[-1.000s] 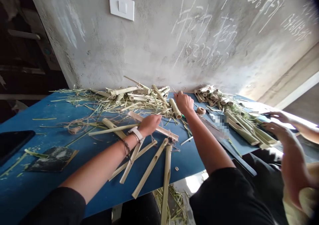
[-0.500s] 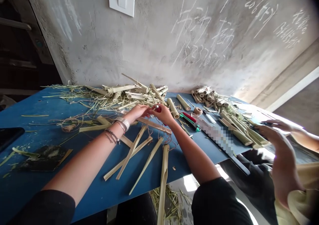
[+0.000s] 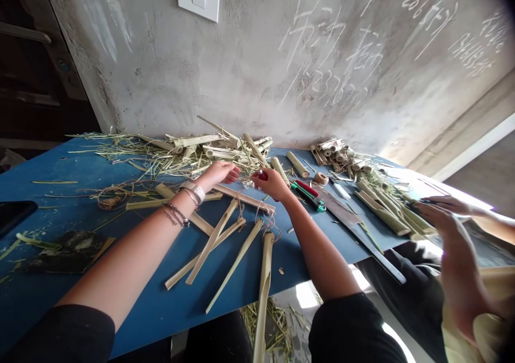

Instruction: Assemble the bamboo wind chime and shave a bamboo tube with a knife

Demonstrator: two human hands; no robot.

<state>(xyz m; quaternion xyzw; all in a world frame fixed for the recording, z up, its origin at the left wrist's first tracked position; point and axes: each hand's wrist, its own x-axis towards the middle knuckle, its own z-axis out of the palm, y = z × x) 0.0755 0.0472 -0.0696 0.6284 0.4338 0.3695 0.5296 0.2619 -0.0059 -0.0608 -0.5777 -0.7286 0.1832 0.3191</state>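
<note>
The blue table (image 3: 161, 309) bore bamboo shavings (image 3: 151, 156) heaped along the wall (image 3: 241, 73). A string coil (image 3: 112, 200), dark slab (image 3: 70, 250) and black phone (image 3: 16, 217) lay at its left, narrow slats (image 3: 212, 242) nearer its front edge, and a red tool (image 3: 306, 187), twine ball (image 3: 321, 178) and bamboo tubes (image 3: 382, 213) rightward.

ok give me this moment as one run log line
left hand: near bamboo strip, grip unclear; right hand: holding small red thing; twine ball: on table

left fingers (image 3: 230, 174) now apart from right fingers (image 3: 256, 179); right fingers drawn back from wall (image 3: 241, 68)
</note>
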